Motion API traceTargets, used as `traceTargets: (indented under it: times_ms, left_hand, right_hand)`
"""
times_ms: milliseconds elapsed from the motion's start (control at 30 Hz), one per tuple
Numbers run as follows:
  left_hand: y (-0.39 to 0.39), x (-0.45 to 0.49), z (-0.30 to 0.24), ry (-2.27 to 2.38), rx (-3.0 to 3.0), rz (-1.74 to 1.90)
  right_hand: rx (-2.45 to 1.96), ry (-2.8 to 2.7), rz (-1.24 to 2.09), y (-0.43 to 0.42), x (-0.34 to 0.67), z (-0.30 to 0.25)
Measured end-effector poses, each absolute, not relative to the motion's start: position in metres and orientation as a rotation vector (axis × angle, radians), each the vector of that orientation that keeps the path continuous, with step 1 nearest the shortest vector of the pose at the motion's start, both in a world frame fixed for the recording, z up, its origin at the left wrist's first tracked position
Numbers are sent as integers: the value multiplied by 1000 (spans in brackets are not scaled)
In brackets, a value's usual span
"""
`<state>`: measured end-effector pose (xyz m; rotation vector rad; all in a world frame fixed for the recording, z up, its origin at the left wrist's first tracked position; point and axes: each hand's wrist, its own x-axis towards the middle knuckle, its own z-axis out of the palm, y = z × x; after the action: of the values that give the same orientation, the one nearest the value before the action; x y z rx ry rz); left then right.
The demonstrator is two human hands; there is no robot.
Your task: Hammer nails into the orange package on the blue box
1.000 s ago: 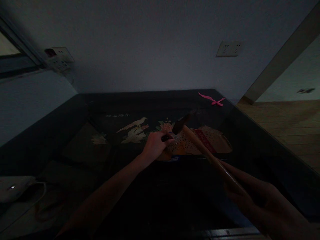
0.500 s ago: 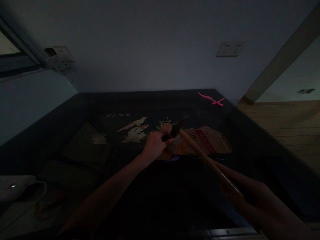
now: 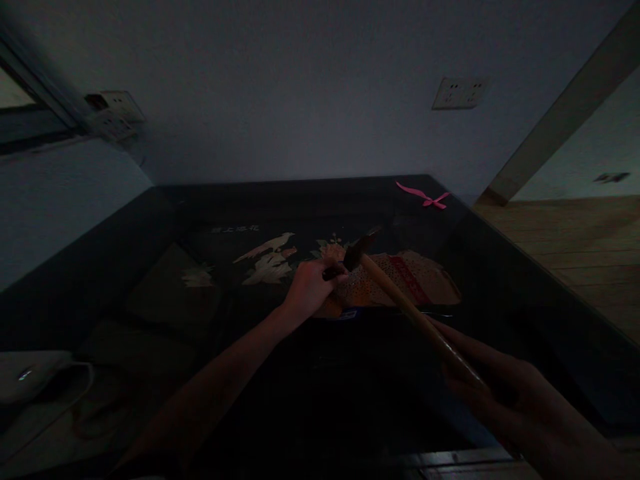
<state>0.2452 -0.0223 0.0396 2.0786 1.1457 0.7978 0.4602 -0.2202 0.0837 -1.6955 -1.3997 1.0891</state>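
From where I stand, the right hand [image 3: 515,400] is wrapped firmly around the wooden handle of a hammer [image 3: 410,309], whose dark head reaches up and leftward from that grip, right beside the fingertips of the left hand [image 3: 313,283]. That left hand is pinched around a small dark piece [image 3: 331,273] (too dim in here to make out properly) — whether the hammer's head touches it, I can't tell. Under and just right of the pinch lies a brown speckled sheet [image 3: 357,295] with a red band; farther off, beyond both grips, a pink ribbon [image 3: 425,199] rests on the dark table [image 3: 300,207].
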Motion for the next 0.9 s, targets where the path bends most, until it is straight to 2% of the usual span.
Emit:
traceTargets:
  times_ms: [400,700,900]
  left_hand:
    - [-22,246,39,1131,2055,817]
    - [-21,247,38,1169,2030,791]
    - [-21,247,38,1204,2049,765]
  right_hand:
    - [-1644,-1416,1149,-217,463,82]
    - [-1740,-1522,1073,-220,468,71]
    - [-1692,-1468,1158,-219,465,76]
